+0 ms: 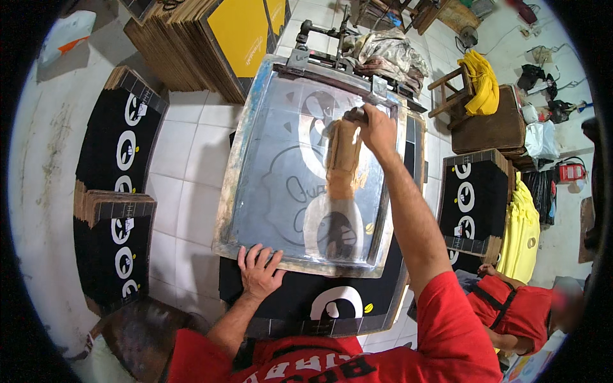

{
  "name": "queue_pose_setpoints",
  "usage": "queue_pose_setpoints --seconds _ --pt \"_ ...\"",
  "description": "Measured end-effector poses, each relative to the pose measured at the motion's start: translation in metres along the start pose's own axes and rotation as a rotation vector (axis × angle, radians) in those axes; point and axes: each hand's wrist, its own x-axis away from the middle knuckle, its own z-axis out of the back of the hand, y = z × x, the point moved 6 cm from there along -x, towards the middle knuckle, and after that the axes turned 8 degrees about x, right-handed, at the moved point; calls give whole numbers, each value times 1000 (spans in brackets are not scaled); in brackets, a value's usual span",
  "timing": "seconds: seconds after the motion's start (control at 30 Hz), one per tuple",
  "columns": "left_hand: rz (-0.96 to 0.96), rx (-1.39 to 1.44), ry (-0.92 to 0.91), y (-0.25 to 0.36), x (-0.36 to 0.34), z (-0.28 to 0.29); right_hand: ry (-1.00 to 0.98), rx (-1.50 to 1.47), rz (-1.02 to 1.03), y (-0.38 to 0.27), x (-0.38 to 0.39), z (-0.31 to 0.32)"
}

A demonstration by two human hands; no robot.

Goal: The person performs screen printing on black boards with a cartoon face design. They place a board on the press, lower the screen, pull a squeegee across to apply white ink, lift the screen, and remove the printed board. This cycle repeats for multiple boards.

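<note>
A framed printing screen point(249, 185) with a grey translucent mesh lies over a black printed panel point(268, 300) with white and yellow shapes. My left hand point(258, 268) rests on the front edge of the screen frame, fingers spread and curved. Near the screen's upper right, my right hand point(377, 131) grips a small dark object point(354, 115) that I cannot make out clearly. Beside it a brown, smeared patch point(343, 153) runs down the mesh. A metal clamp bar point(338, 80) holds the screen's far edge.
Stacks of printed black boards stand left point(96, 242) and right point(485, 198). Yellow boards point(236, 32), crumpled cloths point(383, 54) and a stool point(447, 92) are farther back. Yellow fabric point(523, 236) hangs at the right, near another person in red point(511, 306).
</note>
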Motion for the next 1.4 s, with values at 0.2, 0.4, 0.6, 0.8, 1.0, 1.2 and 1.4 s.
queue_pose_setpoints --seconds 0.2,0.4,0.6,0.8,1.0,1.2,1.4 --pt "-1 -6 -9 0 1 0 -57 33 51 -10 31 -6" --pt "-19 14 -18 -1 1 -1 -120 35 69 -53 142 23" --pt "-27 6 -9 0 2 -1 -70 1 63 -64 156 36" --pt "-19 1 -8 2 2 -1 -20 -93 -33 -62 177 46" --pt "-47 -4 -19 12 -16 18 199 -315 -127 -74 260 75" --pt "-145 86 -48 49 -52 78 364 -349 -172 -88 323 128" --pt "-359 30 75 124 -138 206 783 -245 -31 -93 265 272"
